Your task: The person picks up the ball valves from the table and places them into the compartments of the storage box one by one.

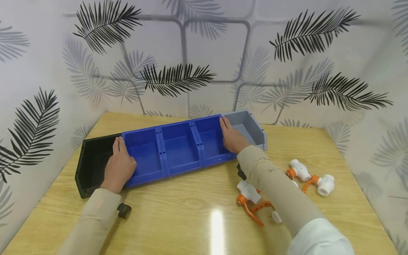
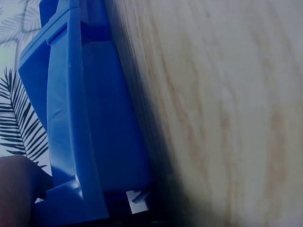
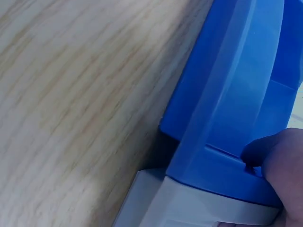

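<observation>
Five-bin row stands on the table: a black bin [image 1: 95, 164] at left, three blue bins [image 1: 180, 150] in the middle, and a grey bin [image 1: 251, 129] at right. My left hand [image 1: 119, 168] grips the side walls where the black bin meets the leftmost blue one. At the other end, my right hand [image 1: 234, 138] holds the walls where the rightmost blue bin meets the grey bin. In the right wrist view its thumb [image 3: 286, 161] hooks over the blue wall, close above the grey bin [image 3: 208, 203]. The left wrist view shows a blue bin front [image 2: 61, 109] beside part of the left hand.
White pipe valves [image 1: 248, 193] with orange handles lie on the wooden table [image 1: 172, 219] at right, some partly hidden under the right forearm. Another valve [image 1: 326, 185] lies farther right. A leaf-patterned cloth [image 1: 210, 46] hangs behind the table.
</observation>
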`<state>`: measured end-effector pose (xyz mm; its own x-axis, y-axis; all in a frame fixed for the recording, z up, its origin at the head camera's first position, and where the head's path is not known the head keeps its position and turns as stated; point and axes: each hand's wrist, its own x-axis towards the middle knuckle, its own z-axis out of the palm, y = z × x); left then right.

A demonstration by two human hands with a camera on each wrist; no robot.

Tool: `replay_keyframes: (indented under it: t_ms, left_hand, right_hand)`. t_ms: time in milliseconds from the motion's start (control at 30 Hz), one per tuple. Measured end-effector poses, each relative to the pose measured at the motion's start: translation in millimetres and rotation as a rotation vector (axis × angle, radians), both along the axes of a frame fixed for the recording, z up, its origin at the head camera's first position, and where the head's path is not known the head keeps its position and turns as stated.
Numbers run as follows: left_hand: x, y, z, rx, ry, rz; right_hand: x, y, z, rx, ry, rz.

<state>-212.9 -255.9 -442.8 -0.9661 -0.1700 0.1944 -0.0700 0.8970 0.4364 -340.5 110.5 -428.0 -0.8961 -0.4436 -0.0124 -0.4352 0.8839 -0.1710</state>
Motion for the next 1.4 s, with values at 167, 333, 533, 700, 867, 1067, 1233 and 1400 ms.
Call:
replay_keyframes:
  t_ms: [167,333,533,700,867,1067,1233,1400]
  left_hand:
    - [-11.5,4.9,0.8,-0.002,-0.014,-0.036]
    - [-19.5,9.5,1.6,-0.007,-0.031,-0.053]
    - [-27.3,16.0,1.2,-0.009,-0.038,-0.086]
    - [-35.1,23.1,0.8,-0.015,-0.051,-0.09]
    - [-42.7,30.9,1.9,-0.015,-0.057,-0.104]
    - [-51.7,40.4,2.6,-0.033,-0.053,-0.138]
    - [-59.9,48.8,3.7,-0.052,-0.066,-0.156]
    - [-67.5,56.1,4.8,-0.058,-0.067,-0.176]
  right_hand:
    - [4.6,9,5.0,-0.004,-0.016,-0.03]
    - [5.5,16,5.9,0.002,-0.014,-0.045]
    - [4.3,27,3.4,0.029,-0.023,-0.07]
    - [4.6,36,1.8,0.024,-0.032,-0.091]
    - [6.6,44,3.0,0.018,-0.053,-0.125]
    - [10.9,55,4.8,0.017,-0.064,-0.163]
    - [12.8,65,4.3,0.011,-0.081,-0.189]
    - [14.5,74,3.7,0.021,-0.072,-0.206]
